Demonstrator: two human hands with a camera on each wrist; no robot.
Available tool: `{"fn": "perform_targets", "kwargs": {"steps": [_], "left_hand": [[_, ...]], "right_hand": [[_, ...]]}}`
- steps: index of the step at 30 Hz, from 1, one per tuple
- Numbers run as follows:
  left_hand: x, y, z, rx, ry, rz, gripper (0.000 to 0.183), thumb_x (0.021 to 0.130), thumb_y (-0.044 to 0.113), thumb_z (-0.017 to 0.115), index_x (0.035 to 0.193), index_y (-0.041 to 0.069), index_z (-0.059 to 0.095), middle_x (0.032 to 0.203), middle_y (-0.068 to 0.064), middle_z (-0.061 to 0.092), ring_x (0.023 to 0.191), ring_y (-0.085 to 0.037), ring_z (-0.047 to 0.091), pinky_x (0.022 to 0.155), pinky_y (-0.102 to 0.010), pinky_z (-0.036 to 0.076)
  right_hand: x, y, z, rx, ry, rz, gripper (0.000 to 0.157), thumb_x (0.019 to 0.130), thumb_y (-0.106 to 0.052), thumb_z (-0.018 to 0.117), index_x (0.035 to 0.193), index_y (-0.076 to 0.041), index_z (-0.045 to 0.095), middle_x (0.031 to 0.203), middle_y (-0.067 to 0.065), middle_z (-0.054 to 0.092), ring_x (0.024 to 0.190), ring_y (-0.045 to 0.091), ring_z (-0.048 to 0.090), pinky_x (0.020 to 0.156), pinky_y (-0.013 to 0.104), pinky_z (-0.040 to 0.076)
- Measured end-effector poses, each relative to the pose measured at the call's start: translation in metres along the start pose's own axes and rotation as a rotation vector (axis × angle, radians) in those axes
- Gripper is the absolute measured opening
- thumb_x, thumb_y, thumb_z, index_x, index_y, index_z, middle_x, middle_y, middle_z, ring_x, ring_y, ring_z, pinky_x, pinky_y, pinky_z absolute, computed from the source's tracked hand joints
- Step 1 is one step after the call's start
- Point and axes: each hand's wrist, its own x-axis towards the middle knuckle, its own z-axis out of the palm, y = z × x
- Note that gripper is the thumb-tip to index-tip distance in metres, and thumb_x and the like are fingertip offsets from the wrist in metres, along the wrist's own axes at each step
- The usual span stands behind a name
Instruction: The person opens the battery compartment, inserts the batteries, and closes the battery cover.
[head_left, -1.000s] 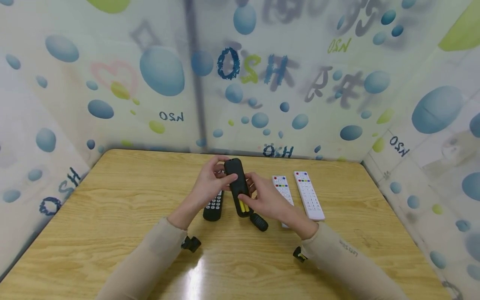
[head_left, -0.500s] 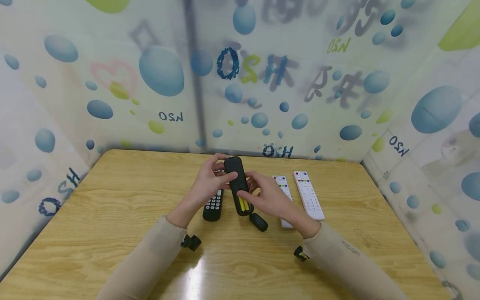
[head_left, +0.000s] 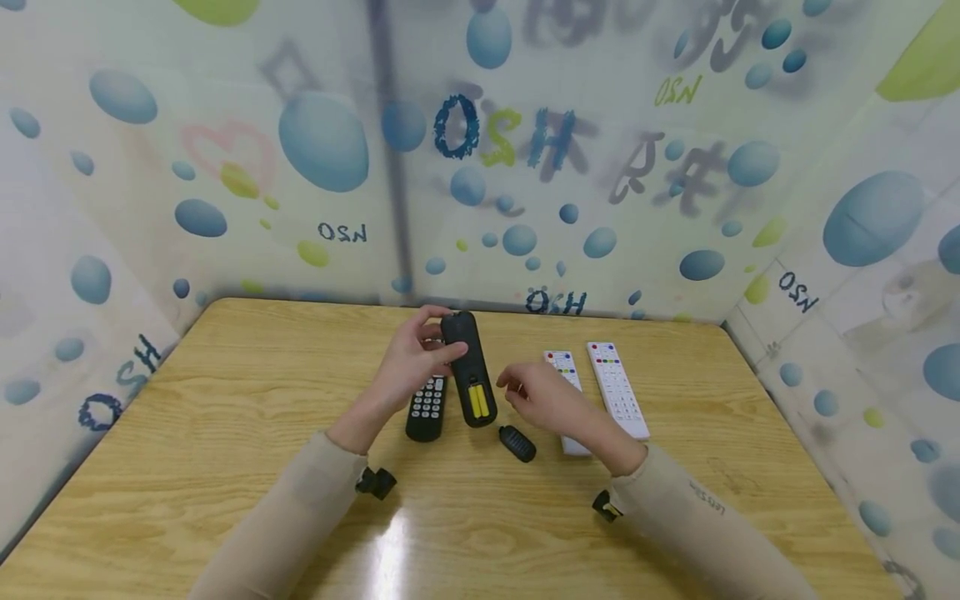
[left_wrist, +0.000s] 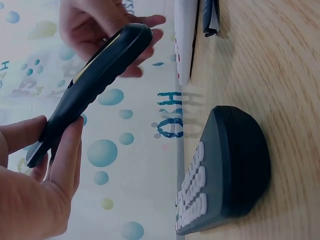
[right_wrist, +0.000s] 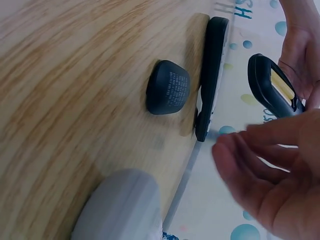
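My left hand (head_left: 405, 362) grips the upper end of a black remote control (head_left: 468, 358), thumb across its back and fingers behind. The remote is held above the table with its back towards me. Two yellow batteries (head_left: 477, 400) lie in its uncovered compartment at the lower end. In the left wrist view this remote (left_wrist: 95, 85) appears edge-on. My right hand (head_left: 543, 396) hovers just right of it, apart from it, fingers loosely bent with nothing seen between them. Below, the black battery cover (head_left: 517, 443) rests on the table, printed text showing in the right wrist view.
Another black remote (head_left: 426, 412), with pale buttons up, lies on the wooden table (head_left: 225, 433) beneath my left hand. Two white remotes lie to the right: one white remote (head_left: 576, 446) partly behind my right hand, the other white remote (head_left: 618, 392) farther right. A patterned wall (head_left: 480, 208) stands behind.
My right hand has let go of the held remote and moved slightly right, exposing both batteries. My left hand has shifted the remote a little to the left.
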Motion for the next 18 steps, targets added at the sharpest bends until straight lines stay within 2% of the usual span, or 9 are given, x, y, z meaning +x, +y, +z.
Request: {"fn": "perform_targets", "kwargs": {"steps": [6, 11, 18], "left_hand": [[0.0, 0.0, -0.002, 0.014, 0.001, 0.004, 0.05, 0.094, 0.001, 0.074, 0.139, 0.006, 0.051, 0.121, -0.022, 0.066, 0.101, -0.032, 0.069, 0.079, -0.052, 0.061], [0.0, 0.0, -0.003, 0.017, -0.001, 0.012, 0.05, 0.094, 0.001, 0.074, 0.139, 0.005, 0.051, 0.121, -0.023, 0.066, 0.1, -0.032, 0.069, 0.08, -0.055, 0.06], [0.0, -0.002, -0.004, 0.019, -0.001, 0.009, 0.051, 0.094, 0.002, 0.074, 0.139, 0.005, 0.051, 0.12, -0.022, 0.066, 0.1, -0.032, 0.069, 0.08, -0.055, 0.06]], "right_hand": [[0.0, 0.006, 0.006, -0.09, -0.155, 0.065, 0.018, 0.096, -0.002, 0.07, 0.114, 0.0, 0.07, 0.092, 0.003, 0.066, 0.08, 0.016, 0.059, 0.073, 0.036, 0.054], [0.0, 0.008, 0.011, -0.109, -0.258, 0.113, 0.027, 0.092, -0.005, 0.077, 0.118, -0.005, 0.07, 0.092, 0.002, 0.065, 0.082, 0.016, 0.059, 0.075, 0.036, 0.053], [-0.002, 0.009, 0.016, -0.109, -0.3, 0.077, 0.028, 0.089, -0.005, 0.08, 0.115, -0.01, 0.071, 0.085, -0.001, 0.063, 0.075, 0.015, 0.057, 0.068, 0.033, 0.051]]}}
